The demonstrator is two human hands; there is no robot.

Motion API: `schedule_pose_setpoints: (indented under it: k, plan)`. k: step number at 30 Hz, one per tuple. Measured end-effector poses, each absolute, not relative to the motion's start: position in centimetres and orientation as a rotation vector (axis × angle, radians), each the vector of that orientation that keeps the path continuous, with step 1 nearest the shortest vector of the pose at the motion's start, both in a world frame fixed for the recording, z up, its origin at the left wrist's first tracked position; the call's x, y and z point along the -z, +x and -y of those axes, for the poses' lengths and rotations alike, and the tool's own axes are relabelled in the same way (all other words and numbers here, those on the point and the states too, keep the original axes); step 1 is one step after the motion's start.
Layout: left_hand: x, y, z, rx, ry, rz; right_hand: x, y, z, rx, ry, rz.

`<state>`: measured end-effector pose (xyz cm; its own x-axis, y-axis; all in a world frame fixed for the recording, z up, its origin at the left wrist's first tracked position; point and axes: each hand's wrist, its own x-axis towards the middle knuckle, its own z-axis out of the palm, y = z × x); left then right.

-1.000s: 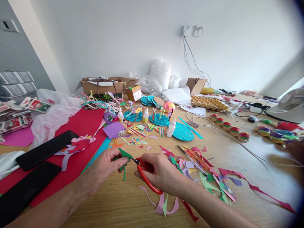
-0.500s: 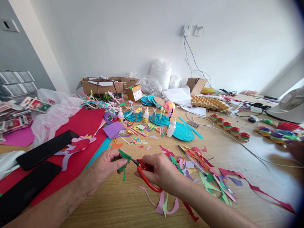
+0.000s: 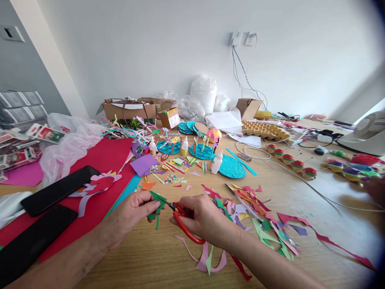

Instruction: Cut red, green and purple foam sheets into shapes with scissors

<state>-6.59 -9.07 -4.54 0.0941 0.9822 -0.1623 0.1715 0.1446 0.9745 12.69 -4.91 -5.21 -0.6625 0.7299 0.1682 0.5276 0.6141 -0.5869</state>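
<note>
Between the thumb and fingers of my left hand (image 3: 140, 207) is a small piece of green paper (image 3: 156, 199), held above the wooden table. My right hand (image 3: 201, 216) grips red-handled scissors (image 3: 188, 230), whose dark blades point left and meet the green paper. A thin green strip (image 3: 157, 222) shows just below the paper; whether it is attached I cannot tell. Pink and pale green paper scraps (image 3: 209, 260) lie on the table under my right hand. A larger heap of coloured scraps (image 3: 240, 208) spreads to its right.
Red paper sheets (image 3: 111, 154) and two black phones (image 3: 60, 188) lie at left. Glue bottles (image 3: 216, 162) stand among blue discs (image 3: 231, 166). A white cable (image 3: 297, 180) crosses the right side, near decorated egg-carton strips (image 3: 288, 159). Another person's hand (image 3: 374, 190) shows at far right.
The green paper has turned slightly in my left hand, and more of it shows below the thumb. My right hand and the scissors have hardly moved.
</note>
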Motion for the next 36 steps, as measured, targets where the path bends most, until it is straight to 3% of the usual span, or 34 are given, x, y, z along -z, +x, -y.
schedule_pose_setpoints:
  k: [36]
  plan:
    - [5.9, -6.7, 10.2, -0.823, 1.057, -1.188, 6.9, 11.9, 5.0, -0.801, -0.93, 2.509]
